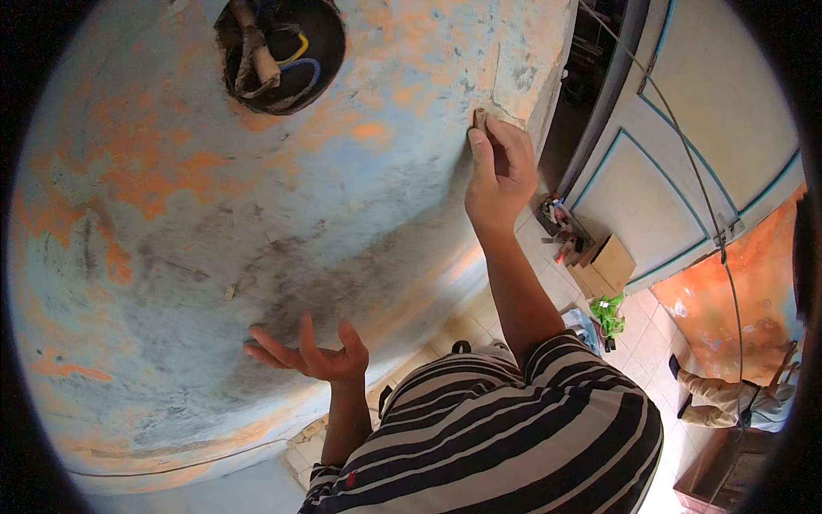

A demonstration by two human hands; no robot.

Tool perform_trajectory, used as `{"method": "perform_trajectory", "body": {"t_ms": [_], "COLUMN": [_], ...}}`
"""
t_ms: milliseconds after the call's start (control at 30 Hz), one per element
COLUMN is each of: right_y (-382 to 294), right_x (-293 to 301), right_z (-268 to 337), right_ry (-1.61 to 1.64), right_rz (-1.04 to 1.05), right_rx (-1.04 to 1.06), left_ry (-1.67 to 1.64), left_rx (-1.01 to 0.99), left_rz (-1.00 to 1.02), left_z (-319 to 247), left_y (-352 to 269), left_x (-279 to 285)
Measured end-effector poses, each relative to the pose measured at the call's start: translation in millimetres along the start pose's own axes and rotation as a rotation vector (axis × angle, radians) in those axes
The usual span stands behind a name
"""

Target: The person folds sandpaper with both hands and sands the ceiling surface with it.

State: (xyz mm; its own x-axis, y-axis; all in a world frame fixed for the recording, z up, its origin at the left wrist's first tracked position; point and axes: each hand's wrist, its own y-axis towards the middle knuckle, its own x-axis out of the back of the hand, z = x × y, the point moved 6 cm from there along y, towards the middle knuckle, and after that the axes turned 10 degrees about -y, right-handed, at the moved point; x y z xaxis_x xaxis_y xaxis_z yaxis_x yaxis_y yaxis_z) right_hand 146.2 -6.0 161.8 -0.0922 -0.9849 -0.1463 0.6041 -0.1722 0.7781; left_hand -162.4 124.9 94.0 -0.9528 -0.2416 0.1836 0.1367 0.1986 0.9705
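Note:
My right hand [502, 168] is raised at the wall's edge, pinching a small brownish piece [480, 121] between thumb and fingers against the surface; what the piece is cannot be told. Cracked plaster lies just above it. My left hand [314, 353] is held low by the wall, fingers spread, with nothing in it. The wall [212, 212] has worn pale blue and orange paint with dark smudges. A round hole [308, 70] at the top holds a conduit stub [264, 64] and yellow and blue wires.
At the right are a panelled door [642, 193], a hanging cable [690, 151], a cardboard box [607, 266], a green bag [607, 315] and a crate of items [564, 221] on the tiled floor. Another person [719, 398] is at the far right, near a brown box-like piece [725, 469].

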Motion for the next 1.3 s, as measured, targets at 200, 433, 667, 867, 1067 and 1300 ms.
{"method": "perform_trajectory", "body": {"t_ms": [200, 433, 667, 867, 1067, 1300], "right_y": [-0.8, -2.5, -5.7, -7.1, -6.9, -11.0], "right_x": [-3.9, -3.0, -3.4, -3.5, -4.8, -6.4], "right_z": [-11.4, -11.0, -7.0, 2.5, 5.2, 7.1], "right_ry": [0.093, 0.124, 0.020, 0.002, -0.007, -0.023], "right_rz": [-0.115, -0.153, -0.100, -0.063, -0.037, -0.020], "right_rx": [-0.001, -0.032, 0.037, 0.089, 0.043, 0.115], "left_ry": [0.173, 0.011, 0.081, 0.018, 0.206, 0.218], "left_rx": [0.048, 0.098, -0.068, -0.030, -0.081, -0.106], "left_rz": [0.058, 0.119, 0.083, 0.119, 0.095, 0.035], "left_z": [6.5, 19.5, 13.5, 20.8, 17.6, 12.4], "left_y": [-8.9, -30.1, -33.4, -37.9, -30.5, -23.2], "left_x": [-16.5, -32.1, -31.3, -31.9, -29.2, -27.2]}}
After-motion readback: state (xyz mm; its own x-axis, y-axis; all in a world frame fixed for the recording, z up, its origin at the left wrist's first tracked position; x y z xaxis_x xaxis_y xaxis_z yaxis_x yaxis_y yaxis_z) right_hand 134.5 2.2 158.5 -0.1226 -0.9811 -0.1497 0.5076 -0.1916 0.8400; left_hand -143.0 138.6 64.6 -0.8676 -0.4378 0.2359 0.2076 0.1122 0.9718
